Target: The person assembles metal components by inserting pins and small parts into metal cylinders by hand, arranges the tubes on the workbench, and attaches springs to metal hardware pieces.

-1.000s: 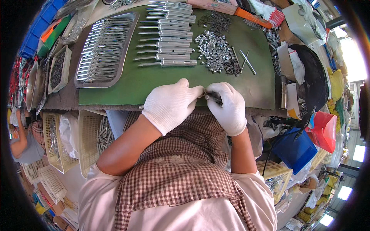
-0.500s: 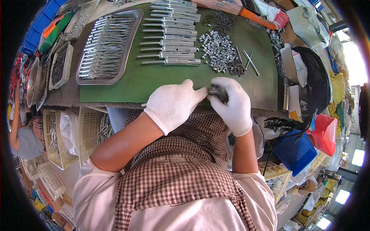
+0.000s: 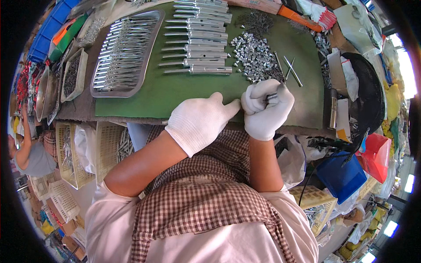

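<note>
Metal piece [image 3: 272,97], small and grey, sits in the right hand [image 3: 267,109], above the near part of the green table [image 3: 136,108]. That hand's fingers curl over it and grip it; whether more lies in the palm cannot be told. Just beside, the left hand [image 3: 199,120] is part folded, one digit reaching toward the right hand; a metal end [image 3: 165,122] shows by its wrist, but whether the fingers hold it is hidden.

The piece looks light and stiff, unlikely to break, yet its smooth sides may slip or roll against the knit gloves [image 3: 186,131]; a fingertip pinch across its sides should suit it best.

Beyond the right hand lie silver caps [image 3: 251,57], with dark screws [image 3: 254,22] farther off and crossed rods [image 3: 293,72] to the right. Tubes [image 3: 207,41] line the middle, and a tray [image 3: 112,94] stands left
</note>
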The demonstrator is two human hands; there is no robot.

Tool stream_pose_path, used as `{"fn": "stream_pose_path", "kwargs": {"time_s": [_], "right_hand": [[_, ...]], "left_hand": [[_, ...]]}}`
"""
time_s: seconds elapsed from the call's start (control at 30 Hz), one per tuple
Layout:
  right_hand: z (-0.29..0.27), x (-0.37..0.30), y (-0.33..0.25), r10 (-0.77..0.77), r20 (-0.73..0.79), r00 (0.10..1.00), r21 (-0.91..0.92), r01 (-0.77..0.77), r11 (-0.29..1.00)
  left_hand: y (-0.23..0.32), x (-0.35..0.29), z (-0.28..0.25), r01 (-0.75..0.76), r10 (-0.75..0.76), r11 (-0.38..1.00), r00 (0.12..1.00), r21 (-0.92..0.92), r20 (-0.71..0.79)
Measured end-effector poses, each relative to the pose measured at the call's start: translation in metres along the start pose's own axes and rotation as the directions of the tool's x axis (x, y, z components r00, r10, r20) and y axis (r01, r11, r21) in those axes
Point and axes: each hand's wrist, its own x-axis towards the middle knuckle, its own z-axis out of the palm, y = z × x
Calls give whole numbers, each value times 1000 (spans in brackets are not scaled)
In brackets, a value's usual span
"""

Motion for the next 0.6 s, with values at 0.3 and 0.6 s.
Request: {"fn": "stream_pose_path", "kwargs": {"time_s": [0.3,0.6], "right_hand": [[-1,0,3,15,-28,1000,116,-11,993],[-8,-9,-28,-44,-111,993,-756,-56,652]], "left_hand": [[-2,5,-4,-37,37,999,999,16,-16],[-1,2,-1,-17,17,999,1000,48,0]]}}
